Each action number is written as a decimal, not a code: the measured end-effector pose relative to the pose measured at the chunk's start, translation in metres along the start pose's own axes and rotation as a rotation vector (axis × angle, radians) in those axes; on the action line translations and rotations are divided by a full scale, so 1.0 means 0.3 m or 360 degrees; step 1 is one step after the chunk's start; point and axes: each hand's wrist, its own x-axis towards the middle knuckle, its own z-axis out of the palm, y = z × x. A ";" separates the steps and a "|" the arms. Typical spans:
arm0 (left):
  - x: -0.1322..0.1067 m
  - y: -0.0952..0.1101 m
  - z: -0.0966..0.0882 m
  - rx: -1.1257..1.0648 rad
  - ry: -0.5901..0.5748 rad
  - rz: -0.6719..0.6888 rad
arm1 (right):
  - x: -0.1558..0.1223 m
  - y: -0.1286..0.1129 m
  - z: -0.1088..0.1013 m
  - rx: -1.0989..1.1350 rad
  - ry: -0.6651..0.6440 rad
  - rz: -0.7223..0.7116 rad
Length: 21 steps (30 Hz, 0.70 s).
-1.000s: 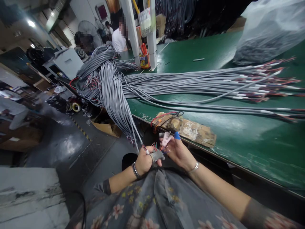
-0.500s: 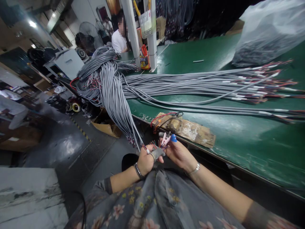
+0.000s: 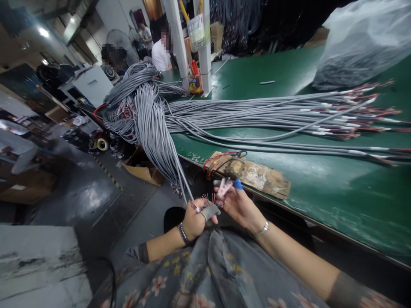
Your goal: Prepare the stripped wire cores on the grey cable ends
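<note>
My left hand [image 3: 196,219] is closed on the end of a grey cable [image 3: 187,185], a grey cover on its thumb. Thin coloured wires [image 3: 208,198] fan out above that thumb. Close by on the right, my right hand [image 3: 240,208] has a pale pink clothes-peg-like clip [image 3: 224,187] between its fingers. A blue cover [image 3: 238,184] wraps its thumb tip. Purple wires lie by the right fingertips; whether they are gripped I cannot tell. From the left hand the cable runs up beside a thick hanging bundle of grey cables [image 3: 154,124].
More grey cables [image 3: 244,113] stretch across the green table [image 3: 321,184], their stripped ends at the right. A worn wooden board [image 3: 263,177] with red and black leads lies at its front edge. A clear plastic bag [image 3: 362,47] stands at the back right. Other people sit in the background.
My right hand has shifted slightly right, its thumb lifting away from the clip and the clip tilting. My left hand has moved slightly down, still on the cable.
</note>
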 end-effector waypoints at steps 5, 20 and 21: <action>-0.008 0.008 -0.004 -0.0005 0.0059 0.0033 | -0.006 -0.006 0.004 -0.0120 0.0061 -0.0095; 0.027 -0.030 0.024 -0.0056 0.0096 -0.0004 | 0.024 0.006 -0.016 -0.0103 0.0086 -0.0094; 0.026 -0.029 0.023 -0.0057 0.0101 -0.0008 | 0.025 0.007 -0.016 -0.0083 0.0106 -0.0094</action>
